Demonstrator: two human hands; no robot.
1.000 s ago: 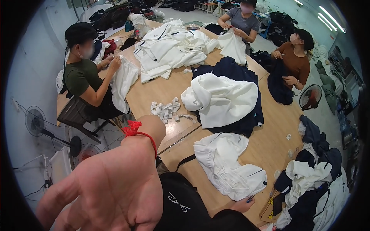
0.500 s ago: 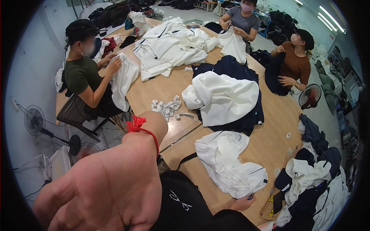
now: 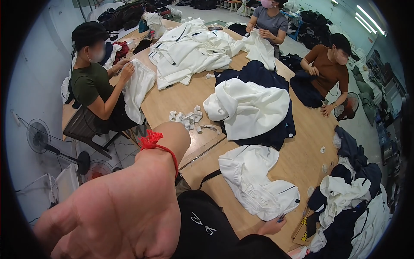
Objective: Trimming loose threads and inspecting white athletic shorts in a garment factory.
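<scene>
My left hand (image 3: pixel 116 211) is raised close to the view, palm showing, with a red string bracelet (image 3: pixel 151 140) round the wrist. Its fingers spread toward the lower left rim, partly cut off, and I see nothing in them. On the table, my right hand (image 3: pixel 271 226) is closed on a small blue tool (image 3: pixel 281 219) that looks like thread snips. Just beyond it lie white trousers (image 3: pixel 254 185) with a gathered waistband, spread on the wood and near the tool's tip.
A white garment (image 3: pixel 250 110) lies on a navy pile (image 3: pixel 276 138). Farther off is a large white heap (image 3: pixel 194 52). White scraps (image 3: pixel 187 118) lie mid-table, and mixed clothes (image 3: pixel 345 194) pile up at right. Three people handle garments round the table (image 3: pixel 168 99); fans stand at both sides.
The person in brown at the right has leaned over and lowered a hand to the table's edge, with the dark garment lower. My own hands have barely moved.
</scene>
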